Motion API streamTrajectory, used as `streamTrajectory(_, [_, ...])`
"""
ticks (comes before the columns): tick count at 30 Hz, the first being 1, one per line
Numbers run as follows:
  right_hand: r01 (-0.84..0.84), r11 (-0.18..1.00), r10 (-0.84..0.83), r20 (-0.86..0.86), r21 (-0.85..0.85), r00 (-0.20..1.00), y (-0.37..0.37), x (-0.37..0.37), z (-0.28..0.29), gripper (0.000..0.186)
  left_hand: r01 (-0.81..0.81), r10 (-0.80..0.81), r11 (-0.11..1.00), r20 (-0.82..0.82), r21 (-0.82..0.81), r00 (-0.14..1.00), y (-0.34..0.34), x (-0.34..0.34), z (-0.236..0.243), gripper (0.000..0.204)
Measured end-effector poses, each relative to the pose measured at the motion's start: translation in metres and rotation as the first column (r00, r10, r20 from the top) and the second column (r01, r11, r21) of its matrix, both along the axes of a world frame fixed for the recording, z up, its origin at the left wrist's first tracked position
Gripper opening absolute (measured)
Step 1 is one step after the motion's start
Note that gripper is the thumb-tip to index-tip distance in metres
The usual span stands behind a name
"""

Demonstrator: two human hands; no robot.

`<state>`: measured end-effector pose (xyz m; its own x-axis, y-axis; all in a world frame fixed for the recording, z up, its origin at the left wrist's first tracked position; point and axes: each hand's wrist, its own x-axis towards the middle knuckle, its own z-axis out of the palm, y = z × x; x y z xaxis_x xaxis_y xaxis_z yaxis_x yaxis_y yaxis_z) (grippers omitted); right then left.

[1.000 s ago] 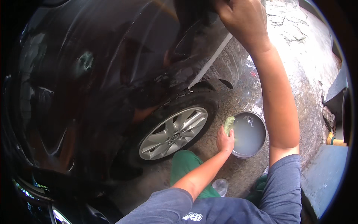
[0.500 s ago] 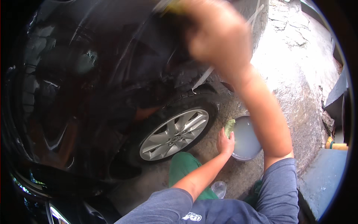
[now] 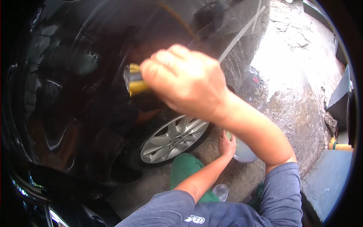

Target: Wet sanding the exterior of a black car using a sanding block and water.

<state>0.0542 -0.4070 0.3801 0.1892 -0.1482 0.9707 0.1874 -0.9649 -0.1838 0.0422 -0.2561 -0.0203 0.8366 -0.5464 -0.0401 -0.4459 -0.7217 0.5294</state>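
Observation:
My right hand (image 3: 185,81), raised over the dark car body panel (image 3: 102,45), is closed round a small yellow and dark grey block (image 3: 135,79). Most of the block is hidden by my fingers, and its exact kind does not show. Lower down, my left hand (image 3: 226,145) grips a pale green sponge (image 3: 228,134) at the left rim of a round bucket (image 3: 244,160). Cloudy whitish water lies in the bucket, partly covered by my right forearm. Wet streaks mark the panel's glossy surface.
A car wheel (image 3: 176,140) with silver spokes is left of the bucket. By my green-clad knee stands a clear plastic container (image 3: 220,192). A pale strip (image 3: 242,33) runs along the panel's far right. Wet concrete (image 3: 295,113) and a blue-grey slab (image 3: 329,181) lie at the right.
My right hand has come down and left across the panel with the block, from the top edge of the picture. My left hand stays at the bucket's rim with the sponge.

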Motion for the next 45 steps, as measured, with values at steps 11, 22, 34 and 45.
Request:
streamTrajectory(11, [0.007, 0.426, -0.498, 0.228, 0.905, 0.837, -0.074, -0.087, -0.119, 0.035, 0.292, -0.293, 0.955, 0.354, 0.058, 0.888, -0.014, -0.025, 0.037, 0.059])
streamTrajectory(22, [-0.565, 0.21, -0.605, 0.56, 0.798, 0.567, -0.061, -0.113, -0.121, 0.03, 0.301, -0.385, 0.916, -0.794, -0.265, 0.47, -0.057, -0.006, -0.088, 0.031])
streamTrajectory(34, [-0.715, 0.232, -0.578, 0.685, 0.659, 0.443, -0.08, -0.121, -0.109, 0.027, 0.727, -0.811, 0.544, 0.487, 0.42, 0.326, -0.106, 0.023, 0.539, 0.016])
streamTrajectory(45, [-0.724, 0.214, -0.562, 0.689, 0.656, 0.458, -0.094, -0.109, -0.128, 0.027, 0.015, -0.866, 0.461, 0.453, 0.887, -0.211, -0.08, 0.08, 0.565, 0.081])
